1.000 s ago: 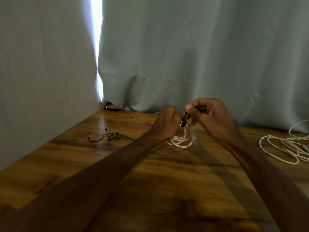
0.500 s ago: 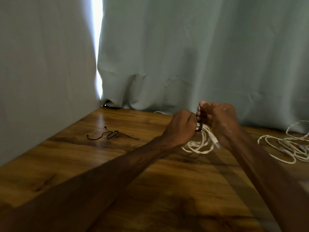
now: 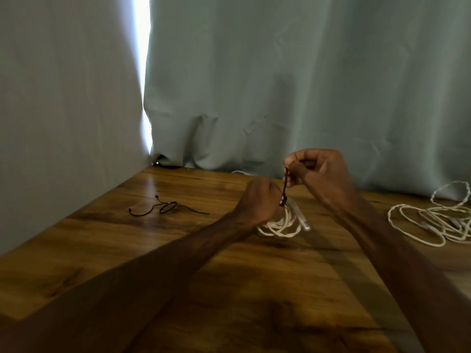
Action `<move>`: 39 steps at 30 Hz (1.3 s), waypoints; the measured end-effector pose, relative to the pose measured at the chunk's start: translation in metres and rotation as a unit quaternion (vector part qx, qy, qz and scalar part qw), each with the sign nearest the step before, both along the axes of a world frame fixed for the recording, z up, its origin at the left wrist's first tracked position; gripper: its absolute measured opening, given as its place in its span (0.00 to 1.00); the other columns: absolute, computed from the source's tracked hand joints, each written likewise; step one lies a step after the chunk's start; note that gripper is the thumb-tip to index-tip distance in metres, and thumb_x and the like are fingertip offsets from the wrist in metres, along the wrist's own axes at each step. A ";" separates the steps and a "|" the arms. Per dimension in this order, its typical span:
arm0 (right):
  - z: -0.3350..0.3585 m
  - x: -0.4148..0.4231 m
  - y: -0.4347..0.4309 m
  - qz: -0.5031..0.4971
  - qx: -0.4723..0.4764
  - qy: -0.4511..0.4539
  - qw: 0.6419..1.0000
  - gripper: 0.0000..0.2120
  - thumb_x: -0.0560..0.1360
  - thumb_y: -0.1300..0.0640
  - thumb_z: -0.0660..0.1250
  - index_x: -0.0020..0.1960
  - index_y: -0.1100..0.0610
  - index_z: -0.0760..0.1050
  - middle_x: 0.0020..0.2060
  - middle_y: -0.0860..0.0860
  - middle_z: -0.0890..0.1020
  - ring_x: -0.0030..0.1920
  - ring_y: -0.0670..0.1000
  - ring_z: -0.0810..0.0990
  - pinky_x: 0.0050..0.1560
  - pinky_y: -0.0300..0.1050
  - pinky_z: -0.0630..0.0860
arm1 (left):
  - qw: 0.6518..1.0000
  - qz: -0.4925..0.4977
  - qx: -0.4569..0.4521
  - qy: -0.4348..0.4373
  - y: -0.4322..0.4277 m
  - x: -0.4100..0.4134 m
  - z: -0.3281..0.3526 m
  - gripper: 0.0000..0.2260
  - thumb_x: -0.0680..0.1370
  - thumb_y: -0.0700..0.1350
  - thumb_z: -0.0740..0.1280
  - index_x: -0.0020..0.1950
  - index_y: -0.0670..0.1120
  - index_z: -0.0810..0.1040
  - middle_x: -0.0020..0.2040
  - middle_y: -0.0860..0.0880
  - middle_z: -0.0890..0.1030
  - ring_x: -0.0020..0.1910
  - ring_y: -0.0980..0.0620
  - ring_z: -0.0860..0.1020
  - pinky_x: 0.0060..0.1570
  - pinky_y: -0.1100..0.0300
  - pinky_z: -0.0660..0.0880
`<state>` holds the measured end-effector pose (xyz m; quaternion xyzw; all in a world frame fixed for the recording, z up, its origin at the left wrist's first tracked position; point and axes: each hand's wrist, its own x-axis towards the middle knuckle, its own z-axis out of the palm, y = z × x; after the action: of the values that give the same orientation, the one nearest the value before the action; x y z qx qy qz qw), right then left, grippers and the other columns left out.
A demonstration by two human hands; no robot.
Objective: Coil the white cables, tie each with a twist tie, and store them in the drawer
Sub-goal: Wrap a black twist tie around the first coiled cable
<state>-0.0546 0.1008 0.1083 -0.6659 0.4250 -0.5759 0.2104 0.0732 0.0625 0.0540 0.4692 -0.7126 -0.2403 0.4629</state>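
— Coiled white cable (image 3: 279, 225): where is it sitting for you?

— On the wooden table (image 3: 178, 250), roughly mid-frame, its loops fanning out below my left hand (image 3: 258, 201). That hand is curled into a fist around the top of the bundle, so it is gripping the coil. A clear-tipped connector (image 3: 303, 221) sticks out on the coil's right edge, lying against the tabletop.

— And the tie?

— A dark twist tie (image 3: 285, 186) runs up from the gathered part of the coil, close to upright. I have my right hand (image 3: 318, 171) raised above and to the right of the left one, thumb and fingers pinched closed on the tie's upper end. The lower end wraps the bundle right beside my left knuckles; how many turns it has made I cannot tell.

— Anything else on the surface?

— A loose white cable (image 3: 433, 222), uncoiled and tangled, lies well apart at the table's right edge, partly cut off by the frame. Over on the left, near the corner, spare black twist ties (image 3: 165, 208) lie in a small heap, one bent into a loop. A pale green curtain (image 3: 305, 85) hangs behind the table and touches its far edge.
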 end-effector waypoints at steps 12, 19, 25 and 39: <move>0.003 -0.003 0.001 0.024 0.019 -0.142 0.989 0.07 0.80 0.63 0.69 0.45 0.62 0.83 0.35 0.55 0.85 0.39 0.53 0.84 0.41 0.43 0.83 | 0.992 -0.021 0.040 0.114 -0.014 0.006 0.000 0.15 0.76 0.50 0.59 0.42 0.40 0.78 0.38 0.43 0.75 0.38 0.46 0.74 0.37 0.56 0.68; -0.003 -0.017 -0.008 -0.031 0.079 -0.207 0.975 0.05 0.80 0.62 0.69 0.47 0.61 0.83 0.37 0.53 0.86 0.43 0.54 0.86 0.40 0.43 0.82 | 0.986 -0.116 -0.041 0.116 0.007 0.002 0.007 0.20 0.76 0.49 0.59 0.40 0.31 0.77 0.36 0.34 0.78 0.30 0.50 0.72 0.30 0.58 0.66; -0.001 -0.015 -0.006 -0.050 0.062 -0.170 0.982 0.06 0.80 0.61 0.69 0.49 0.62 0.83 0.40 0.55 0.86 0.41 0.51 0.87 0.35 0.42 0.82 | 0.978 -0.175 -0.090 0.076 0.001 0.010 0.007 0.14 0.77 0.46 0.65 0.31 0.46 0.76 0.26 0.54 0.73 0.25 0.57 0.70 0.28 0.62 0.65; 0.011 -0.020 -0.001 -0.032 0.019 -0.095 0.995 0.04 0.81 0.65 0.67 0.50 0.63 0.81 0.34 0.53 0.82 0.34 0.52 0.83 0.37 0.49 0.84 | 0.962 -0.204 -0.150 -0.098 -0.001 0.000 -0.013 0.13 0.77 0.45 0.65 0.34 0.44 0.78 0.30 0.51 0.77 0.30 0.55 0.75 0.33 0.56 0.69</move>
<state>-0.0743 0.0997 0.1198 -0.5901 0.4353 -0.6347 0.2438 0.0727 0.0618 0.0413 0.2601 -0.8631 -0.1730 0.3970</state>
